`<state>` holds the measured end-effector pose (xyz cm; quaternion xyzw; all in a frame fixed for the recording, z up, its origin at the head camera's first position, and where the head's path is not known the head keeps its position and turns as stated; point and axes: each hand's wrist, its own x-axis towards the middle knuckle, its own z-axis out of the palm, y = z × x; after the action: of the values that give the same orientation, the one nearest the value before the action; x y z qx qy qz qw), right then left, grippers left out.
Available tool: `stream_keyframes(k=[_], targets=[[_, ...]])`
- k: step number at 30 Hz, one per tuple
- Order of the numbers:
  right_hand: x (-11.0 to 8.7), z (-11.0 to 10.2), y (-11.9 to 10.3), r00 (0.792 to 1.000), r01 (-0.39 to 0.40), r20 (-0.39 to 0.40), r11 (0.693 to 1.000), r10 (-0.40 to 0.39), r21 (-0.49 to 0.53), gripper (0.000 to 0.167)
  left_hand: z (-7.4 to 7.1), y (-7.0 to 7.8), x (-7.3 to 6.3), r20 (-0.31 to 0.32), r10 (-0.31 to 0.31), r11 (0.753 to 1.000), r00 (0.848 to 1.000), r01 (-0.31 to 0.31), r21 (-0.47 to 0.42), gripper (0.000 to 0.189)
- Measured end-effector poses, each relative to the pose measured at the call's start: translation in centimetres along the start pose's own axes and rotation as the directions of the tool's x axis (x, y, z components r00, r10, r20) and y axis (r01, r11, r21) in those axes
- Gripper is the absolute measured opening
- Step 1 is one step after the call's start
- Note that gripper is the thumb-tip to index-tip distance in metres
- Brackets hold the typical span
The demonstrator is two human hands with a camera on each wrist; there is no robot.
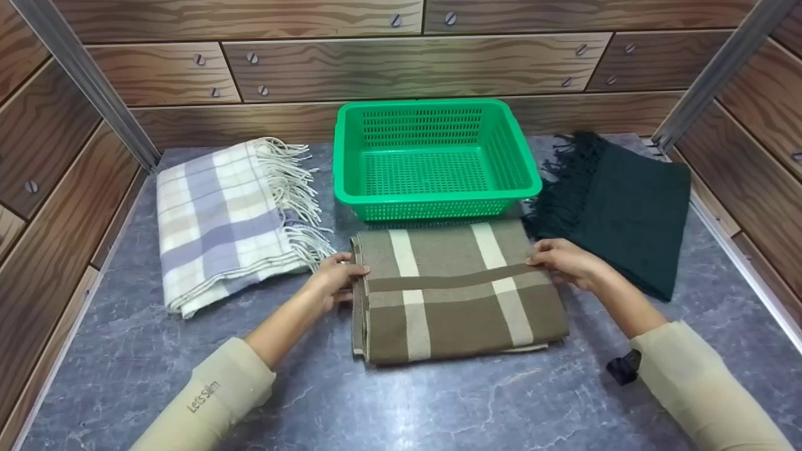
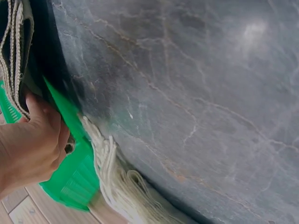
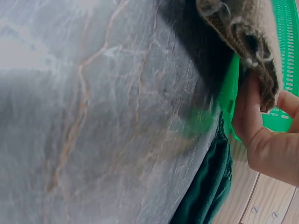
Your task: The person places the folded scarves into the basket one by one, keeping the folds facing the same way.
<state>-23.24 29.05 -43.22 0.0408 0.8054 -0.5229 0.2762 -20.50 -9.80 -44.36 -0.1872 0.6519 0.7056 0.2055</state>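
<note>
A folded brown checked scarf (image 1: pixel 460 313) with cream stripes lies in the middle, in front of a green plastic basket (image 1: pixel 432 200). My left hand (image 1: pixel 332 280) pinches its left folded edge, thumb on top and fingers beneath. On the opposite side my right hand (image 1: pixel 567 262) grips the right edge in the same way. In the left wrist view the scarf's layered edges (image 2: pixel 16 56) show above the left hand (image 2: pixel 39 140). The right wrist view has the right hand (image 3: pixel 268 130) with fingers on both sides of the scarf's edge (image 3: pixel 254 46).
To the left lies a folded white and lilac checked scarf (image 1: pixel 219 219) with long fringe. A folded dark green fringed scarf (image 1: pixel 633 213) lies at the right. Wood-patterned walls (image 1: pixel 413 69) enclose the grey marbled table (image 1: pixel 401 413) at the back and sides.
</note>
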Motion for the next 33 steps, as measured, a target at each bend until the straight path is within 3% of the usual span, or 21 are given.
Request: stream_keyframes(k=[6,13,33], targets=[[-0.1,0.0,-0.3,1.000,-0.013,0.003,1.000,0.013,0.017,0.021,-0.1,0.2,-0.2,0.008,0.006,1.000,1.000,-0.006,0.008,0.040],[-0.2,0.0,-0.7,1.000,-0.012,-0.003,1.000,0.012,0.025,0.031,-0.2,0.4,-0.2,-0.006,0.000,1.000,1.000,0.000,0.016,0.049],[-0.7,0.2,-1.2,0.999,0.036,-0.008,0.996,-0.036,0.086,0.014,-0.8,1.3,-0.8,0.030,0.010,1.000,0.999,-0.010,-0.017,0.051]])
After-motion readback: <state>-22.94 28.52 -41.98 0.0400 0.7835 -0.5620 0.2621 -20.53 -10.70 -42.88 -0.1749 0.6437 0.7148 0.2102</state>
